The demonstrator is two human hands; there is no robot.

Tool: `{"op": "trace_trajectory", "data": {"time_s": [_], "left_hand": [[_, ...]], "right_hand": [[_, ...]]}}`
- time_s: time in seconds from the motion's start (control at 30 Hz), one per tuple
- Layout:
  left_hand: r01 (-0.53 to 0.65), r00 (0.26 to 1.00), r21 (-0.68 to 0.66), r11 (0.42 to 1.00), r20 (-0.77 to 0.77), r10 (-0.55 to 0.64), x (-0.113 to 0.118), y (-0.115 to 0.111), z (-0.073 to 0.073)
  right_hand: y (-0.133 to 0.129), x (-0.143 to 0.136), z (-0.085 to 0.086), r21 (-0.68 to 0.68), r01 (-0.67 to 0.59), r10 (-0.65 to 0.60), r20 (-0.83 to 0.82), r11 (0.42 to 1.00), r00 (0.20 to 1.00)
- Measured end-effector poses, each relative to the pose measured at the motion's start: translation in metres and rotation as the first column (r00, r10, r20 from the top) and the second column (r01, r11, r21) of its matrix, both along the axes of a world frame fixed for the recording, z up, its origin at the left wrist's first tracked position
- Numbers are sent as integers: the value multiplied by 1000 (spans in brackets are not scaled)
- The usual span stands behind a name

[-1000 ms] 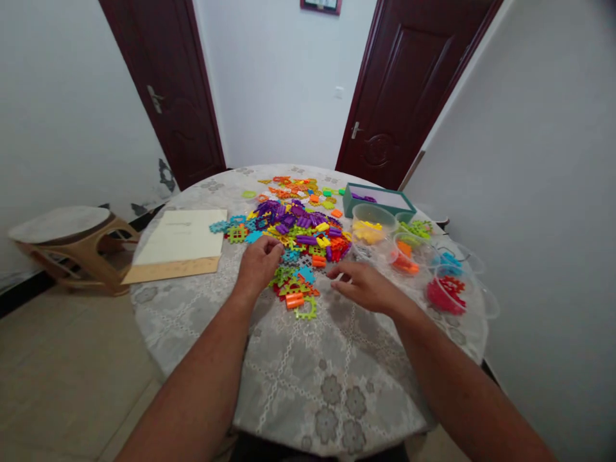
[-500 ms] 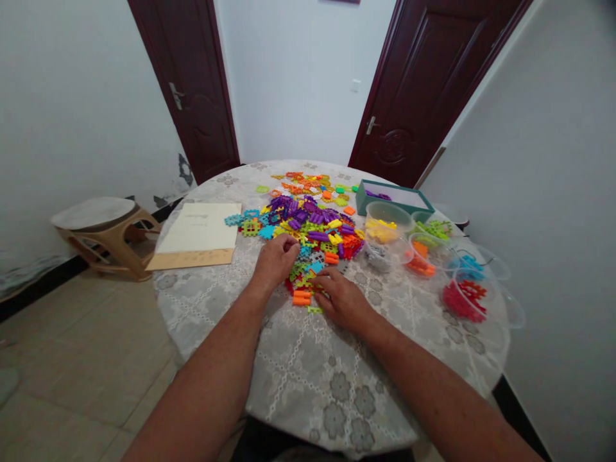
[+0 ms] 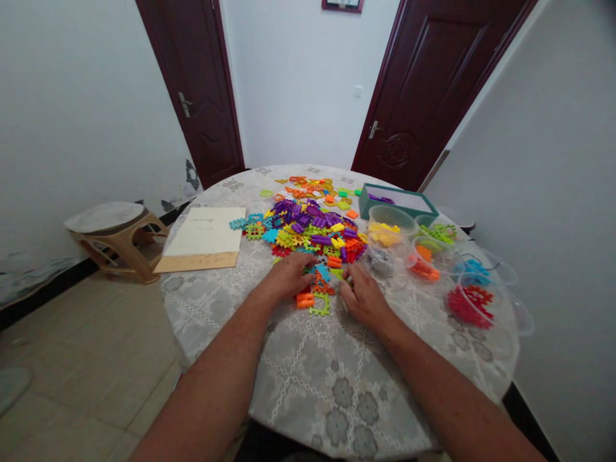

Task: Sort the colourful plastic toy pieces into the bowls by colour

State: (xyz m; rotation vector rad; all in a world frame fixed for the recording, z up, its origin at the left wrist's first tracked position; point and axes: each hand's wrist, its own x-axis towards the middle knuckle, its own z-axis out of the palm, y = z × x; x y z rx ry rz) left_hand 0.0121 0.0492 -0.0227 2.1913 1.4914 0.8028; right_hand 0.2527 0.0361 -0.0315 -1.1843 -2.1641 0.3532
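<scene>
Your left hand [image 3: 292, 277] and right hand [image 3: 362, 294] flank the near end of the pile of plastic building pieces [image 3: 308, 221], mid-table; whether either grips one, you cannot tell. The tub of yellow pieces [image 3: 392, 221] sits toward two o'clock from the pile's near end.

Both hands at near edge of mixed plastic pile [image 3: 308, 224], round table [image 3: 298, 385].
Left hand [image 3: 289, 277] on pile's near-left side, right hand [image 3: 363, 295] at its near-right. Clear tubs on the right: yellow pieces [image 3: 385, 234], orange pieces [image 3: 425, 264], red pieces [image 3: 470, 307]. Green box [image 3: 398, 201] behind, purple pieces inside.
</scene>
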Motion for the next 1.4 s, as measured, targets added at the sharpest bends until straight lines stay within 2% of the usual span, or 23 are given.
{"op": "trace_trajectory", "data": {"time_s": [0.1, 0.17, 0.23, 0.33, 0.43, 0.57, 0.63, 0.77, 0.97, 1.07, 1.2, 1.4], "left_hand": [[54, 997, 16, 998, -56, -53, 1, -1, -4], [47, 998, 9, 999, -51, -46, 2, 0, -5], [24, 999, 9, 1000, -35, -24, 2, 1, -5], [-37, 999, 40, 998, -27, 39, 0, 2, -3], [-170, 985, 82, 982, -30, 172, -11, 4, 3], [-411, 911, 66, 909, 7, 412, -38, 6, 12], [-450, 893, 14, 893, 8, 450, -51, 7, 13], [-373, 928, -59, 926, -35, 372, -60, 7, 10], [-221, 969, -74, 972, -130, 210, -38, 1, 12], [-212, 957, -56, 976, -213, 195, -27, -1, 11], [-183, 952, -18, 983, -252, 172, -24, -1, 8], [-144, 962, 11, 989, -231, 143, -24, -1, 7]], "right_hand": [[-7, 6, 14, -48, -160, 161, 32, 986, 986], [-14, 6, 20, -102, -304, 314, 100, 947, 944], [-22, 3, 23, -151, -385, 408, 172, 910, 897], [-30, -4, 20, -179, -392, 429, 280, 902, 859], [-32, -9, 16, -183, -373, 415, 342, 910, 843], [-30, -7, 17, -240, -401, 457, 266, 884, 849], [-28, -4, 19, -277, -426, 484, 197, 861, 852], [-24, 3, 23, -315, -418, 477, 137, 852, 868], [-16, 13, 27, -334, -396, 478, 213, 855, 852], [-13, 16, 27, -357, -376, 460, 186, 855, 868], [-12, 16, 25, -441, -289, 378, 129, 850, 917], [-14, 12, 23, -365, -205, 301, 229, 908, 926]]}}
